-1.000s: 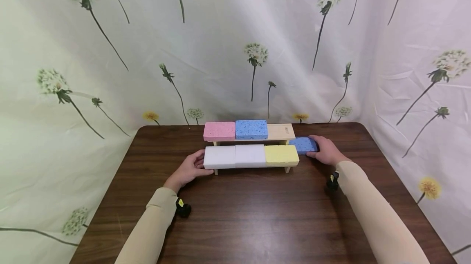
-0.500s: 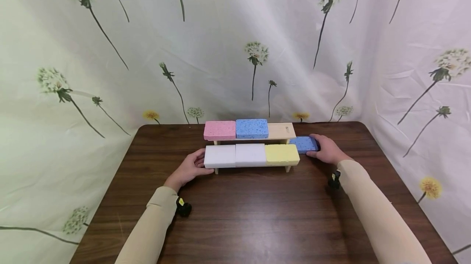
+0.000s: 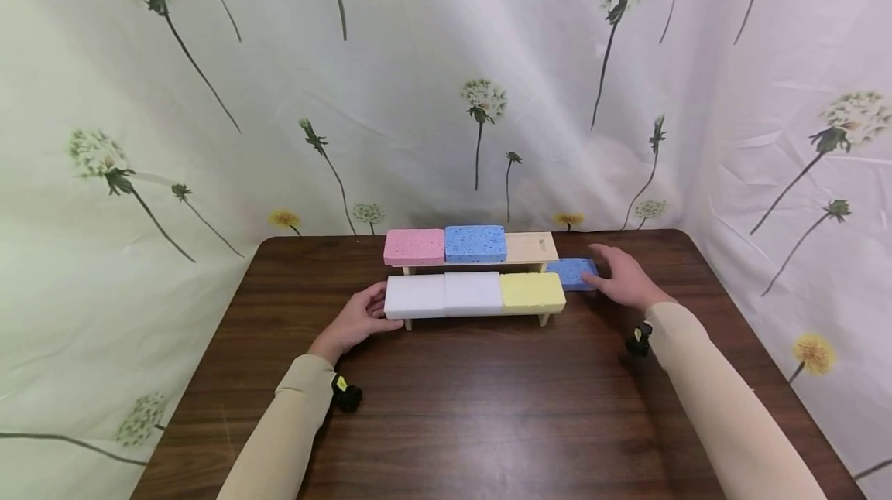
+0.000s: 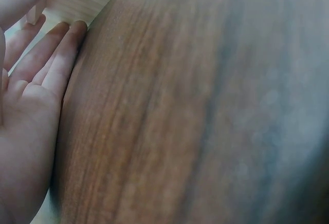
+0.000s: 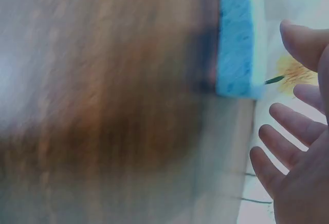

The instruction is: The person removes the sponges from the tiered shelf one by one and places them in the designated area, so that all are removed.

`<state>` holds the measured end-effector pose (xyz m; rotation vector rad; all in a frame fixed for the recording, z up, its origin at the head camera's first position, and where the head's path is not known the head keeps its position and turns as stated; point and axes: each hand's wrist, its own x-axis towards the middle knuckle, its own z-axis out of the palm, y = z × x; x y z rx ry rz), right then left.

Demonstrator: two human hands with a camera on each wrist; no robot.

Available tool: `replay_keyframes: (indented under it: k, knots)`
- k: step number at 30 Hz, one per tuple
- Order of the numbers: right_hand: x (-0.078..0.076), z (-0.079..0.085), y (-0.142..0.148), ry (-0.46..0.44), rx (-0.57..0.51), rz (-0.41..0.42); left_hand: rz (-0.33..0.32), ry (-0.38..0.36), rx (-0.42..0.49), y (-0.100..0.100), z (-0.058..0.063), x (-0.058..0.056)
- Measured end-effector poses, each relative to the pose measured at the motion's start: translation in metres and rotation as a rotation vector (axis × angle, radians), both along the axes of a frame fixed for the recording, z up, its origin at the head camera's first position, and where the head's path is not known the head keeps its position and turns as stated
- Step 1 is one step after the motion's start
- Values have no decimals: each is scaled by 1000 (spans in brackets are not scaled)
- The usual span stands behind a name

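In the head view, my left hand (image 3: 357, 322) rests at the left end of a low wooden stand (image 3: 488, 316), thumb along its front corner. The left wrist view has the fingers extended, tips at the pale wooden stand (image 4: 82, 0). Two white foam blocks (image 3: 414, 296) and a yellow sponge (image 3: 533, 292) lie in a row on this stand. My right hand (image 3: 623, 279) is spread beside a blue sponge (image 3: 570, 273) on the table, right of the stands. Its fingers are apart from that blue sponge (image 5: 237, 39) in the right wrist view.
Behind stands a second wooden stand (image 3: 531, 248), bearing a pink sponge (image 3: 414, 246) and a speckled blue sponge (image 3: 475, 243); bare wood shows at its right end. The dark wooden table (image 3: 488, 407) meets a dandelion-print curtain (image 3: 418, 97) at the back.
My right hand has let go of the blue sponge on the table and spread its fingers, shifting slightly right. The left hand and the stands stay put.
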<state>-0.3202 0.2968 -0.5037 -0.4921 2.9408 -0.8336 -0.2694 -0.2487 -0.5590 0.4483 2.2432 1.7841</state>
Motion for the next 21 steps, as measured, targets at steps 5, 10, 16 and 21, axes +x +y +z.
replay_keyframes:
  k: [5,10,16,21]
  knots:
    - [0,13,-9,21,-46,1,8,-12,-6,1,1,0]
    - [3,30,-23,36,-75,29,2,-6,-1,2,0,1]
    - [5,41,-38,54,-102,56,0,-9,3,2,-2,1]
    - [4,47,-49,76,-105,76,4,-3,5,2,0,0]
